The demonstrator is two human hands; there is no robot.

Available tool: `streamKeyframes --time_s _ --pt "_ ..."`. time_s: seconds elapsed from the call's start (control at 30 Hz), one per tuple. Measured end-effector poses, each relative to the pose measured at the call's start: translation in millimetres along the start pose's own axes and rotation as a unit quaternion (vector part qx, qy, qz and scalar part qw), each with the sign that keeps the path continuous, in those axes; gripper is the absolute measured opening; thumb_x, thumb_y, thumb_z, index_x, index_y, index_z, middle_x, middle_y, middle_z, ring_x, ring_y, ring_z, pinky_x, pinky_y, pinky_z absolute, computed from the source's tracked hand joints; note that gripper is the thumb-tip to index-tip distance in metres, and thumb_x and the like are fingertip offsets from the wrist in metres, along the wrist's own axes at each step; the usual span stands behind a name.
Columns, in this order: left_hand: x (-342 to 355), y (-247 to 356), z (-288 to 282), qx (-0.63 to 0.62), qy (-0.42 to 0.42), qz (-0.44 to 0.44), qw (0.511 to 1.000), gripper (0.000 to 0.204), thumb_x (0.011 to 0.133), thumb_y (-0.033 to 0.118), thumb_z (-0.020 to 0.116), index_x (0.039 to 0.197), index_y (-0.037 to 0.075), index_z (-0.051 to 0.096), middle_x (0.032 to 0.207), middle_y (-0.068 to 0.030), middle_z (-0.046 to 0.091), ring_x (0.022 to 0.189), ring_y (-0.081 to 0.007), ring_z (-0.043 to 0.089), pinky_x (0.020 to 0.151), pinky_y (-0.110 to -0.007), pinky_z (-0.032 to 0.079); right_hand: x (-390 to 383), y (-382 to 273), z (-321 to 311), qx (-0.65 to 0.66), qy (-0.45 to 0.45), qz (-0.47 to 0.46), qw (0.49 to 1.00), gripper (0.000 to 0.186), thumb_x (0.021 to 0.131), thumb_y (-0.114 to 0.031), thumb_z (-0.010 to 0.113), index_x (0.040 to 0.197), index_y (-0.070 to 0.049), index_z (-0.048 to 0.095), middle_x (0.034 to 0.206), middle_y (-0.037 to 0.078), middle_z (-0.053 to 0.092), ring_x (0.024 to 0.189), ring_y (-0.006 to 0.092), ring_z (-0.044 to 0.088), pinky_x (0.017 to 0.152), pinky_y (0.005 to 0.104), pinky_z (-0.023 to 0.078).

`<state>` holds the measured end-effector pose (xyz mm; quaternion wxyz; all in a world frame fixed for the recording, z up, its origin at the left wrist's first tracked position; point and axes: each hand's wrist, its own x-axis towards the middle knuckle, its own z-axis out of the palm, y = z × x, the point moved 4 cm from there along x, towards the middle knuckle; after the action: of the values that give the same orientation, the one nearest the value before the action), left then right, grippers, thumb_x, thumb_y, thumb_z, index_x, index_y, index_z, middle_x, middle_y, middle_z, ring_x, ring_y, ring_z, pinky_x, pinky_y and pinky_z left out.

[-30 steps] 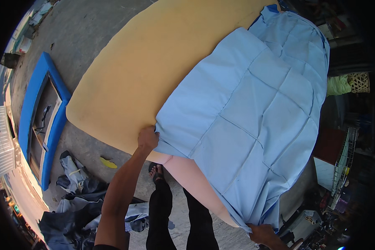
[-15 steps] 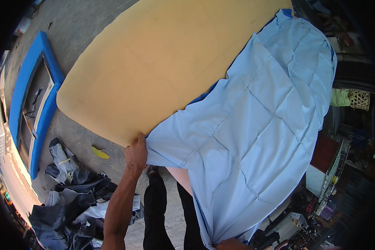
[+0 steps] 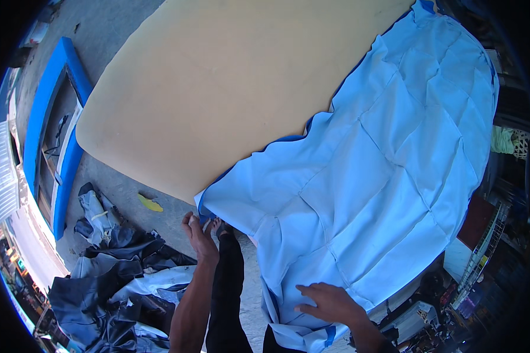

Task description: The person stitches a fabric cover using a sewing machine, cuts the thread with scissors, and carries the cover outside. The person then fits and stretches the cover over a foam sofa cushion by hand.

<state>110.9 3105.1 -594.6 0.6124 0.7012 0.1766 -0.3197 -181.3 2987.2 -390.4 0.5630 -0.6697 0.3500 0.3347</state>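
Note:
A large yellowish foam pad [image 3: 218,88] has a light-blue cover [image 3: 359,194] lying across its right side. Seams cross the cover in a diamond pattern, and its edge shows darker blue. Just below the cover's near-left corner is my left hand [image 3: 201,236], fingers loosely bent and apart, with nothing visible in them. My right hand [image 3: 328,302] is over the near part of the cover, fingers spread; whether they touch the fabric is hard to tell.
To the left, a blue-edged frame [image 3: 73,159] lies on the concrete floor [image 3: 115,194]. Crumpled dark and grey sheeting [image 3: 118,282] is heaped beside my legs, near a yellow leaf [image 3: 151,203]. A wire rack [image 3: 483,253] and assorted clutter line the right side.
My left hand has let go of the cover's corner and dropped slightly. My right hand has risen from the lower edge onto the cover, its fingers now spread. The picture looks bluer.

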Motion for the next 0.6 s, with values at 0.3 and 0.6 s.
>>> streamKeyframes --time_s 0.3,0.6 --pt "-58.6 -144.3 62.6 0.041 -0.221 -0.349 0.910 0.063 0.096 0.024 0.067 0.147 -0.002 0.043 0.136 -0.0176 0.058 0.114 -0.0259 0.065 0.096 -0.038 0.054 183.9 45.2 -149.3 -0.237 0.340 0.211 0.885 0.090 0.090 -0.046 0.073 0.158 -0.008 0.027 0.142 0.023 0.050 0.130 0.0413 0.052 0.101 0.0574 0.046" --pt "-116.9 -68.4 35.1 -0.063 -0.040 -0.184 0.980 0.023 0.104 0.016 0.057 0.120 0.001 0.060 0.106 -0.0091 0.069 0.091 -0.0169 0.069 0.079 -0.035 0.058 232.4 127.9 -163.0 -0.304 0.311 0.082 0.897 0.020 0.096 -0.017 0.060 0.109 -0.003 0.054 0.096 0.024 0.071 0.088 0.0470 0.069 0.079 0.0579 0.055"
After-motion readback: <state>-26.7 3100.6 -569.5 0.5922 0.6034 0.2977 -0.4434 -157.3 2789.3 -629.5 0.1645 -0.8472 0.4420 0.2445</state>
